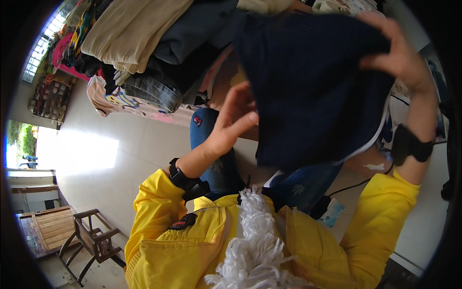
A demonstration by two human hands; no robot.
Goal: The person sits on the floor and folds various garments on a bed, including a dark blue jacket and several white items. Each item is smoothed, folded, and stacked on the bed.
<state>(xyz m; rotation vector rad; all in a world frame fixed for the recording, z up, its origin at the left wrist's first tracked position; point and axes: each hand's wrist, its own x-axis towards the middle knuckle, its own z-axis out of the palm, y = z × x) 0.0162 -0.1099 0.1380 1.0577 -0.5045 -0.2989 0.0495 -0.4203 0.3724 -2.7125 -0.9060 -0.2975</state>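
Note:
A dark navy garment with a white edge along its lower right side hangs spread out before me, above my knees. My right hand grips its upper right part, thumb in front and fingers at the top edge. Beside the garment's left edge is my left hand, its thumb and fingers apart; some fingertips pass close to or behind the cloth, and contact is not clear. Both wrists wear black bands. Behind the garment, much of the bed is hidden.
Stacked clothes lie on the bed: beige trousers, a dark grey garment and grey jeans. A patterned pink sheet drapes over its edge. A wooden chair stands at lower left. A dark cable runs at right.

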